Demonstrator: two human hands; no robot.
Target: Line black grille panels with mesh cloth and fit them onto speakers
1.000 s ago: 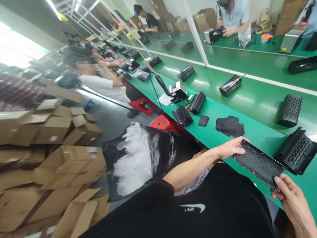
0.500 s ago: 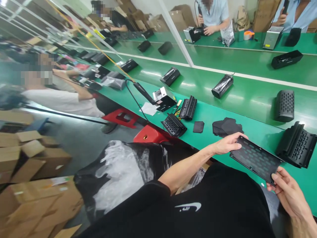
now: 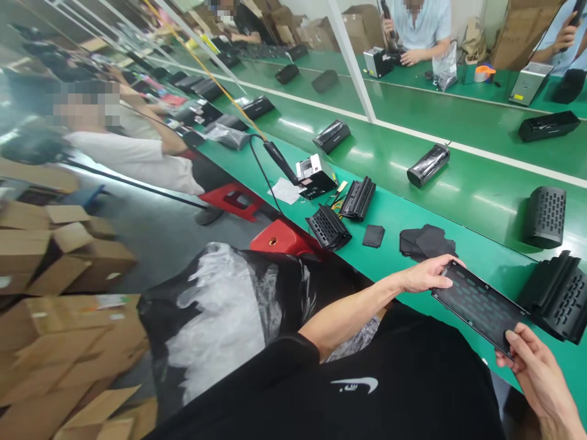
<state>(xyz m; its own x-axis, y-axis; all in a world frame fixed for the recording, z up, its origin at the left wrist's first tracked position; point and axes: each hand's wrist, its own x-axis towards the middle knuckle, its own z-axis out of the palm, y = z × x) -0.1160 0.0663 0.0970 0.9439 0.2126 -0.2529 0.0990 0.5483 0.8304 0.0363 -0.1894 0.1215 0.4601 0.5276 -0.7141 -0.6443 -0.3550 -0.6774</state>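
Note:
A black perforated panel (image 3: 481, 304), rectangular with rows of slots, is held between my two hands above the near edge of the green bench. My left hand (image 3: 428, 275) pinches its far-left end, thumb on top. At the opposite end, my right hand (image 3: 527, 348) grips the near-right corner with the thumb on the face and fingers beneath. Just beyond the panel lies a pile of black sheets (image 3: 428, 241), and left of it a smaller black stack (image 3: 373, 236). Slotted black housings (image 3: 557, 296) stand beside the panel's right end.
Two black housings with wires (image 3: 329, 227) and a boxy device (image 3: 316, 176) sit farther left. Black cylindrical units (image 3: 428, 165) rest on the green belt (image 3: 481, 195). A red stool (image 3: 287, 241), a plastic-covered black bag (image 3: 224, 318) and cartons (image 3: 77, 342) are at left. Co-workers sit nearby.
My view has shifted, so the bench items appear farther right and slightly lower. Both hands keep hold of the panel, which stays in nearly the same pose.

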